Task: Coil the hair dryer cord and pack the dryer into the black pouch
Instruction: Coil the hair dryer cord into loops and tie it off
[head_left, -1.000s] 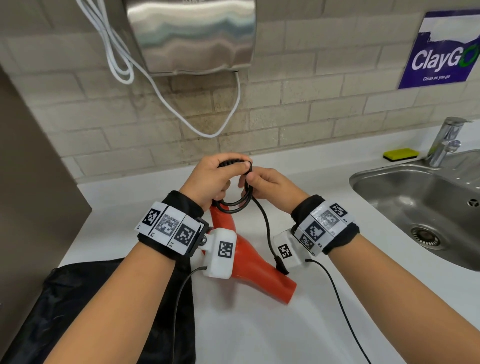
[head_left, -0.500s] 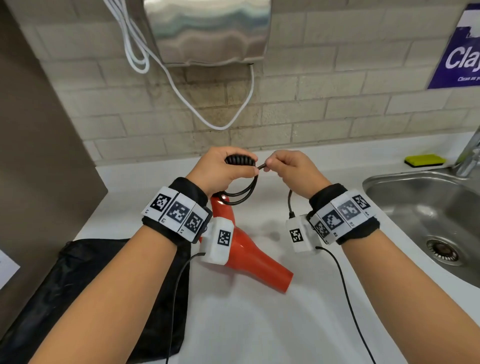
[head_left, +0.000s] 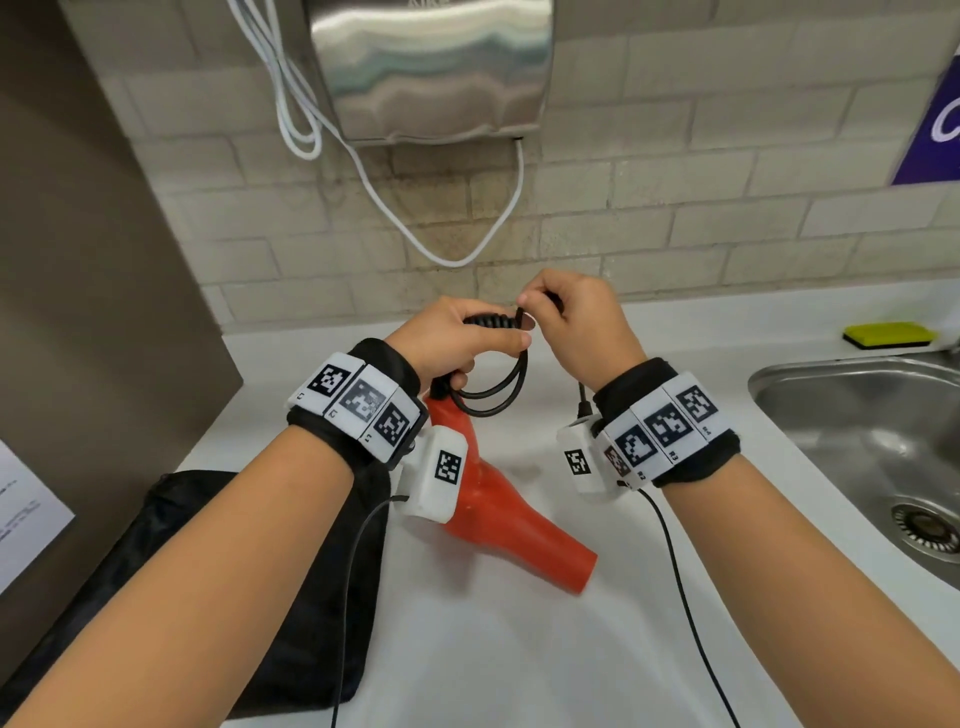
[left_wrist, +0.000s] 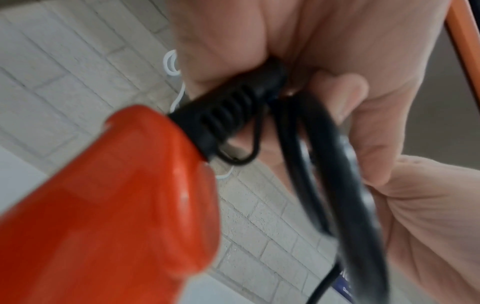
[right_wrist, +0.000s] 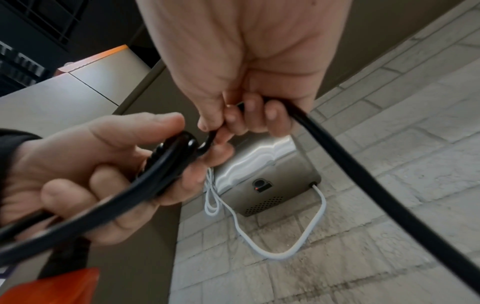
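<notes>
Right hand (head_left: 571, 322) has moved back against left hand (head_left: 457, 343), laying another loop; both pinch cord (head_left: 498, 395). Coiling nearly done. Dryer (head_left: 509, 509) on counter (head_left: 519, 649), pouch (head_left: 208, 571) beside it.

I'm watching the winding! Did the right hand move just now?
Yes. The right hand rose against the beige brick wall and swung left, back to the coiled black cord.

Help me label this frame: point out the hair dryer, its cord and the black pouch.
hair dryer (head_left: 524, 540): head view, on the orange barrel.
cord (head_left: 498, 405): head view, on the loops hanging under the left hand.
black pouch (head_left: 218, 597): head view, on its fabric.
</notes>
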